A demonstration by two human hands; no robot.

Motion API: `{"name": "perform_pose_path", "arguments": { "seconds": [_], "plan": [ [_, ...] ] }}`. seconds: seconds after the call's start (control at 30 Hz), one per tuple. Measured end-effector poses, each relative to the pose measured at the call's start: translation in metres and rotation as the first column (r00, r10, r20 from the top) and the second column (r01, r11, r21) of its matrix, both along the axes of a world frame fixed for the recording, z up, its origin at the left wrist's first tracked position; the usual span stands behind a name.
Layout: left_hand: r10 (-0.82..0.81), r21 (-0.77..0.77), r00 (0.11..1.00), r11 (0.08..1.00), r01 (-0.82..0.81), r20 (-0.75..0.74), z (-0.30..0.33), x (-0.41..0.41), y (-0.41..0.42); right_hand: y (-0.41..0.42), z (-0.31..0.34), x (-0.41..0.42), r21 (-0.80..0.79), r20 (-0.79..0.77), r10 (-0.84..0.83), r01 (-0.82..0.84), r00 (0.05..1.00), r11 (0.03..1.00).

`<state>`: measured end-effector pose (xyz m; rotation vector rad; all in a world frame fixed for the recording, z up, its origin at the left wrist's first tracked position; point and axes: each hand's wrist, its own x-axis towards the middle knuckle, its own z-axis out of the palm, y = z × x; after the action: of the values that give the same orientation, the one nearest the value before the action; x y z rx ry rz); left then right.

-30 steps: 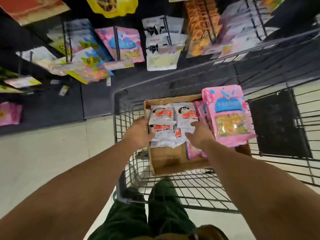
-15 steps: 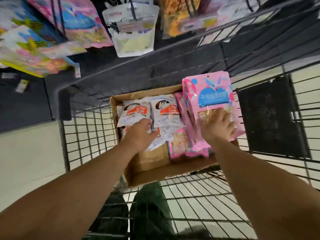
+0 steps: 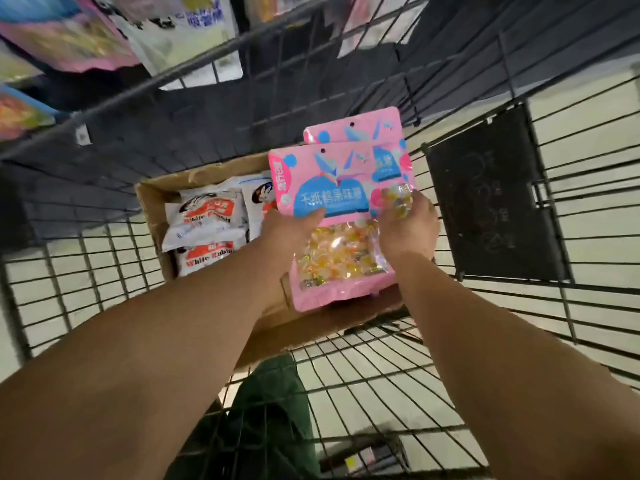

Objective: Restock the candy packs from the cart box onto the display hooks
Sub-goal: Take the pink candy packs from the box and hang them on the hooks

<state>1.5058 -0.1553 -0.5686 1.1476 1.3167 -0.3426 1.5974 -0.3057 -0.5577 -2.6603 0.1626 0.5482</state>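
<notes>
I have both hands on the pink candy packs over the cardboard box (image 3: 156, 209), which sits in the wire cart (image 3: 381, 393). My left hand (image 3: 287, 233) grips the front pink pack (image 3: 332, 216) along its left edge, thumb laid across the blue label, and my right hand (image 3: 408, 230) has its fingers (image 3: 420, 206) closed around the right side, apparently pinching the front pack together with the second pink pack (image 3: 381, 133) that stands just behind it and shows above its top edge. Both packs are lifted clear of the box, roughly upright and tilted slightly. The white candy bags (image 3: 204, 230) lie stacked in the left part of the box. I judge the pink packs to be light but floppy: thin glossy film that could slide between the fingers, with loose wrapped sweets pooling at the clear window near the bottom, so the weight hangs low. The stiffest place to hold looks like the sealed top band, just below the small hang hole, and that is where I would shift my hold before threading a pack. The display packs (image 3: 69, 39) hang blurred beyond the far edge of the cart; the hooks themselves I cannot make out.
</notes>
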Motion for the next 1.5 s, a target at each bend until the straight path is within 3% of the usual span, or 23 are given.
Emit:
{"name": "perform_pose_path", "arguments": {
  "seconds": [0.1,0.17,0.2,0.33,0.5,0.63,0.8,1.03,1.23,1.37,1.5],
  "plan": [
    [-0.025,-0.030,1.000,0.999,0.025,0.005,0.003,-0.011,0.008,0.007,-0.009,0.013,-0.077,-0.228,0.192,-0.214,0.954,0.974],
    [-0.016,-0.006,0.999,1.000,0.015,-0.042,0.007,-0.015,0.018,0.010,-0.014,0.008,-0.144,-0.300,0.302,-0.356,0.905,0.923],
    [0.002,0.010,0.998,1.000,-0.001,-0.057,0.006,-0.019,0.022,0.011,-0.015,0.002,-0.156,-0.310,0.289,-0.348,0.906,0.924],
    [0.039,0.063,0.994,0.997,-0.033,-0.101,0.008,-0.036,0.036,0.010,-0.015,-0.017,-0.094,-0.187,0.144,-0.164,0.972,0.982],
    [-0.023,0.108,0.990,0.993,0.038,-0.139,0.008,-0.045,0.044,0.015,-0.019,-0.009,0.079,-0.065,-0.074,0.079,0.995,0.994],
    [-0.017,0.117,0.995,0.993,0.029,-0.100,0.008,-0.048,0.045,0.022,-0.016,0.000,0.169,-0.231,-0.255,0.297,0.939,0.940],
    [0.004,0.066,0.998,0.998,0.000,-0.062,0.019,-0.061,0.047,0.014,-0.008,-0.007,0.251,-0.372,-0.284,0.391,0.884,0.886],
    [0.016,0.112,1.000,0.994,-0.014,-0.015,0.074,-0.089,0.058,0.003,0.052,-0.024,0.441,-0.454,-0.088,0.310,0.886,0.842],
    [0.054,0.005,0.989,0.998,-0.055,0.134,0.145,-0.146,0.098,0.044,0.134,-0.041,0.560,-0.519,0.093,0.256,0.849,0.788],
    [0.174,-0.016,0.963,0.985,-0.174,0.207,0.188,-0.219,0.133,0.110,0.172,-0.107,0.591,-0.449,0.156,0.162,0.880,0.790],
    [0.361,0.004,0.898,0.927,-0.374,0.253,0.210,-0.342,0.178,0.187,0.206,-0.217,0.650,-0.308,0.332,-0.058,0.891,0.758]
  ]
}}
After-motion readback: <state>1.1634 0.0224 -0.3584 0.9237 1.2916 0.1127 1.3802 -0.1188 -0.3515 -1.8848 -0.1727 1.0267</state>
